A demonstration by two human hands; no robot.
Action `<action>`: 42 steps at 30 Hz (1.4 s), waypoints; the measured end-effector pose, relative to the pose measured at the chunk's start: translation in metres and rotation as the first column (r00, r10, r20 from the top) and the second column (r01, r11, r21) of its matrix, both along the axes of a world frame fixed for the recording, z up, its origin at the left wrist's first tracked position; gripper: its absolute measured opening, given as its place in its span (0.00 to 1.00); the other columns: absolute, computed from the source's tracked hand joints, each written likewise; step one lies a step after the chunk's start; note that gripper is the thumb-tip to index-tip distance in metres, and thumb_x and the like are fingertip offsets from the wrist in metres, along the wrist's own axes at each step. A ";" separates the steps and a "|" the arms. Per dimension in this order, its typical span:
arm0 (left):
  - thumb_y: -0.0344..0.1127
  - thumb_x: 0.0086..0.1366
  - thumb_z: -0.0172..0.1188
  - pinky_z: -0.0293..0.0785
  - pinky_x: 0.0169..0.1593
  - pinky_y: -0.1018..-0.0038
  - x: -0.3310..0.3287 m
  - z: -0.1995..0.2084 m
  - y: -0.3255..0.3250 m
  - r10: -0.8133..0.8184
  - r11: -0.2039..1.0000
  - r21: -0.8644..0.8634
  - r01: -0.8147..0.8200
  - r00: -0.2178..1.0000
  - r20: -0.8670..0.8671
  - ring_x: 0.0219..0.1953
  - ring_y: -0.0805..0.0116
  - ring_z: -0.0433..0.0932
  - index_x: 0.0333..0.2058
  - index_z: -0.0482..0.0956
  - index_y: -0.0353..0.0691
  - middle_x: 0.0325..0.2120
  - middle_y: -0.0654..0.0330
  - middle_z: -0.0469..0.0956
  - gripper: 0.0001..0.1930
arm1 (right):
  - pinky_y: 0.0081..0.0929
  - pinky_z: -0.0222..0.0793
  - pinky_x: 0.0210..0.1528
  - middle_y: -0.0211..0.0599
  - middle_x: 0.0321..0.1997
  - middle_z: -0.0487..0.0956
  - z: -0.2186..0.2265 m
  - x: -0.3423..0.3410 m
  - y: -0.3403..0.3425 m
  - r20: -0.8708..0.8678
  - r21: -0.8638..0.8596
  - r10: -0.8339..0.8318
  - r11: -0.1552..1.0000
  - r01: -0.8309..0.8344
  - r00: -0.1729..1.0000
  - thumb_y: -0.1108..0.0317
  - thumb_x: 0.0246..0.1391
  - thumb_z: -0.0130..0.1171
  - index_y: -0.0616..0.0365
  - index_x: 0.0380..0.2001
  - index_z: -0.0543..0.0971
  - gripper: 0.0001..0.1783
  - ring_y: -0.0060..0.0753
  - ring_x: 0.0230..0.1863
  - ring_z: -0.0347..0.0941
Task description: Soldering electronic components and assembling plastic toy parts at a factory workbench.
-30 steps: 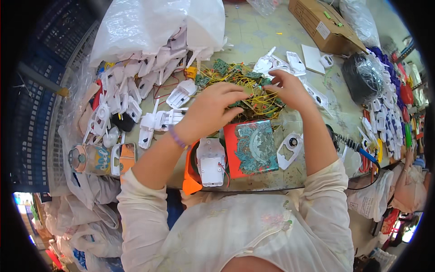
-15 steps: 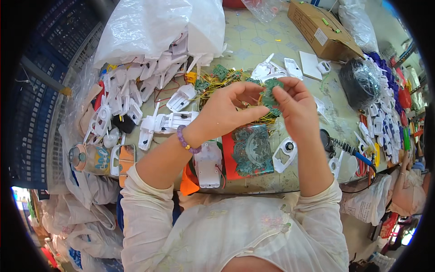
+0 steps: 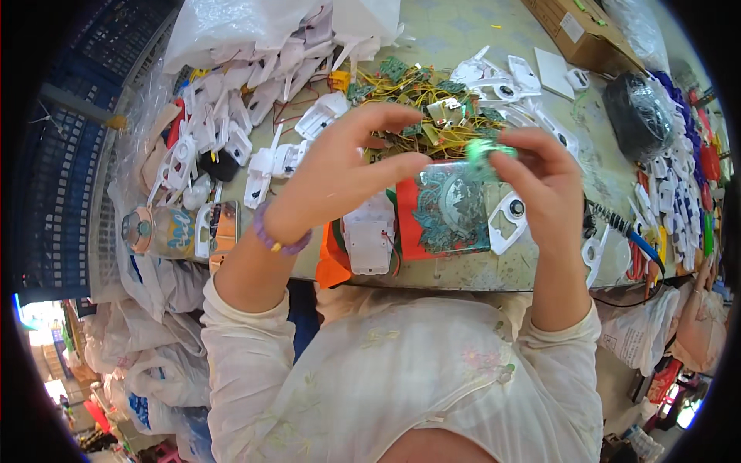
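Note:
Between the thumb and fingers of my right hand [image 3: 546,174] is a small green circuit board [image 3: 485,157], smeared a little by motion. My left hand [image 3: 336,174] is empty, its thumb and fingers spread apart, with a purple bead bracelet [image 3: 272,239] at the wrist. Beyond both hands lies a heap of green circuit boards with yellow wires [image 3: 432,139]. Below the held board is a flat red item with a dark, ornate picture [image 3: 451,212]. A white plastic housing [image 3: 370,239] lies beside it, and a white ring-ended part [image 3: 508,220] is on its right.
A large pile of white plastic parts [image 3: 224,116] spills from a white bag [image 3: 224,35] at the left. A cardboard box [image 3: 590,35] and a dark wrapped bundle [image 3: 637,116] stand at the right. A blue-handled tool with a cable [image 3: 637,238] lies near the right edge. A jar [image 3: 162,231] stands left.
My left hand has moved left, away from the circuit board, and its fingers have spread. My right hand has shifted right with the board. The whole view has moved slightly.

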State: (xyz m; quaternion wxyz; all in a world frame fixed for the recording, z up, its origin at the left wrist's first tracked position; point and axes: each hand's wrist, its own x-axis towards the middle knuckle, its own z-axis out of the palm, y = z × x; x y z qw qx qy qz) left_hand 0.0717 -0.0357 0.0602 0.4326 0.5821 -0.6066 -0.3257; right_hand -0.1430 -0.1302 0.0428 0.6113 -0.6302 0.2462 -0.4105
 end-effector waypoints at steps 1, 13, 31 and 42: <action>0.27 0.55 0.62 0.70 0.47 0.74 0.010 -0.002 0.006 -0.001 0.996 -0.084 0.012 0.991 0.131 0.44 0.72 0.74 0.44 0.74 0.37 0.43 0.62 0.76 0.17 | 0.13 0.67 0.37 0.28 0.31 0.76 -0.008 -0.004 0.004 0.052 0.026 -0.147 0.989 0.146 0.988 0.78 0.46 0.63 0.61 0.36 0.76 0.12 0.16 0.32 0.71; 0.22 0.50 0.60 0.68 0.40 0.68 -0.019 -0.051 0.085 -0.026 0.982 -0.159 0.105 0.900 0.434 0.36 0.60 0.72 0.34 0.77 0.41 0.32 0.62 0.75 0.11 | 0.36 0.63 0.44 0.33 0.35 0.76 -0.056 -0.006 0.037 -0.250 -0.729 -0.318 0.684 0.039 0.915 0.70 0.39 0.67 0.54 0.29 0.79 0.10 0.41 0.43 0.68; 0.24 0.49 0.60 0.68 0.43 0.67 -0.019 -0.058 0.079 0.062 0.978 -0.207 0.019 0.923 0.380 0.37 0.60 0.73 0.33 0.77 0.40 0.32 0.62 0.77 0.11 | 0.34 0.61 0.44 0.27 0.33 0.75 -0.067 0.012 0.085 -0.244 -0.907 -0.154 0.386 -0.169 0.957 0.68 0.36 0.60 0.53 0.28 0.78 0.10 0.29 0.37 0.69; 0.27 0.52 0.61 0.71 0.36 0.74 -0.022 -0.062 0.073 0.129 0.992 0.014 -0.128 0.986 -0.102 0.29 0.67 0.76 0.34 0.80 0.37 0.26 0.60 0.79 0.09 | 0.33 0.57 0.42 0.26 0.32 0.76 -0.052 0.018 0.073 -0.236 -0.716 -0.258 0.698 0.011 0.937 0.71 0.37 0.66 0.51 0.26 0.79 0.09 0.36 0.37 0.68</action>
